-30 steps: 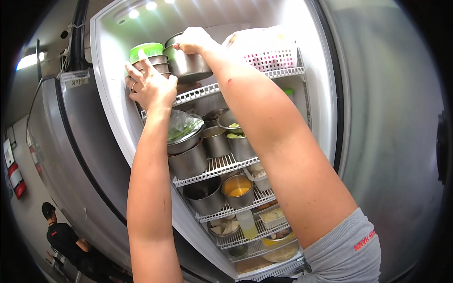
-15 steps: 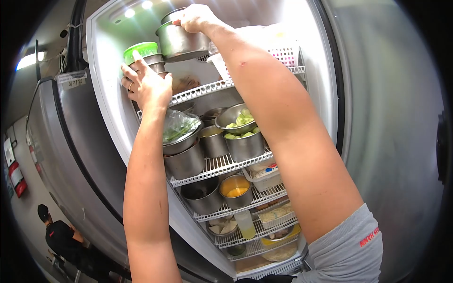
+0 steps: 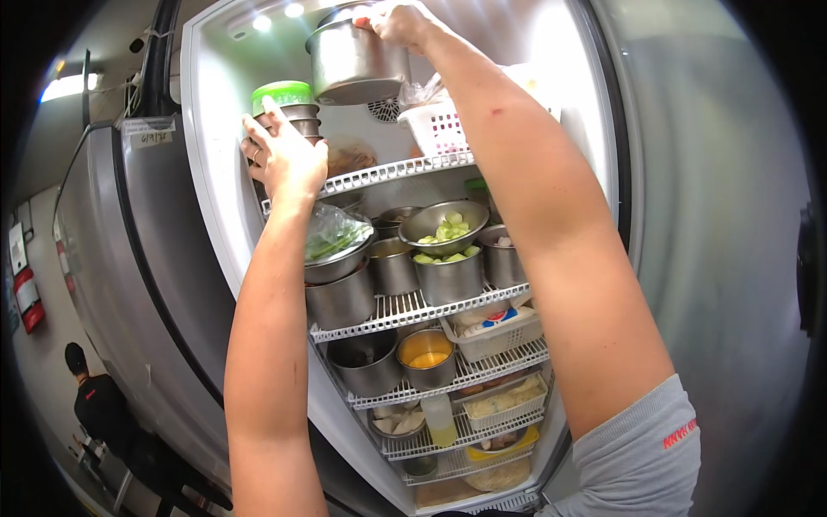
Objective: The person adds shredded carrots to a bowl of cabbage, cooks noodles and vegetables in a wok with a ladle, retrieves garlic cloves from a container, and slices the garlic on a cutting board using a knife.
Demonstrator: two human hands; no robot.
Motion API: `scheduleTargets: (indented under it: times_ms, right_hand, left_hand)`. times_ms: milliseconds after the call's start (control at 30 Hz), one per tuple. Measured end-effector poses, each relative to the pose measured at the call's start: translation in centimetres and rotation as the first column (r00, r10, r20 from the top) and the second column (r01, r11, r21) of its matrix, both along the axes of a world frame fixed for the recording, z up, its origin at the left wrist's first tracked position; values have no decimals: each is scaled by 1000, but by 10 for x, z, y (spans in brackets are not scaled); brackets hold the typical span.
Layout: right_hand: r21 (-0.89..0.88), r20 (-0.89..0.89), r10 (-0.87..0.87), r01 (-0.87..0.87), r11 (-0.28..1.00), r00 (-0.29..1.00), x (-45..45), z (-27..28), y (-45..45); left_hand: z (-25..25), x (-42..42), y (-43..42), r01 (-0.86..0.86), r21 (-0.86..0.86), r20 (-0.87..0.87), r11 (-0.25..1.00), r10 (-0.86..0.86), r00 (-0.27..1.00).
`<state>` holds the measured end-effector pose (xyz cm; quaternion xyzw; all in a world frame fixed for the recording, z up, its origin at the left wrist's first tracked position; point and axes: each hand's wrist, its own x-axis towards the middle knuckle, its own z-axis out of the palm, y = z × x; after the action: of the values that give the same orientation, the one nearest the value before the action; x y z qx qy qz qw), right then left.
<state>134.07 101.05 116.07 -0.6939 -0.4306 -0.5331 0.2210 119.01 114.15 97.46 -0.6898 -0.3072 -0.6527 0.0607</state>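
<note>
While the right hand [image 3: 394,24] grips the rim of a deep, round, silvery steel pot [image 3: 357,65] near twelve o'clock in the view, that pot hangs in the air above the white wire top shelf [image 3: 392,172]. The right fingers fold narrowly over the rim; what the pot contains cannot be told. At ten o'clock the left hand [image 3: 291,159] spreads its fingers wide against a stack of round grey steel containers [image 3: 303,118], capped by a bright green, round plastic top [image 3: 282,90].

At four o'clock from the raised pot, a white perforated plastic basket [image 3: 432,129] sits on the top shelf. Just off the view's centre, toward one o'clock, a wide, shallow steel bowl [image 3: 418,222] of cut pale-green pieces rests on a cylindrical steel container [image 3: 448,283] holding similar ones. At six o'clock a smaller round steel vessel [image 3: 431,377] holds something yellow-orange. At eight o'clock stands a person in black clothing [image 3: 112,414].
</note>
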Motion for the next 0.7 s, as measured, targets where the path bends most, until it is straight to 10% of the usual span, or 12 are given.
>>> scheduleTargets:
  times_ms: [567, 700]
  right_hand:
    - [162, 107, 397, -410, 898, 912, -41, -45, -52]
    - [123, -73, 558, -548, 827, 826, -89, -64, -94]
  left_hand:
    - [-2, -3, -6, -4, -75, -36, 997, 2, 999]
    - [-12, -14, -1, 347, 304, 262, 887, -428, 865]
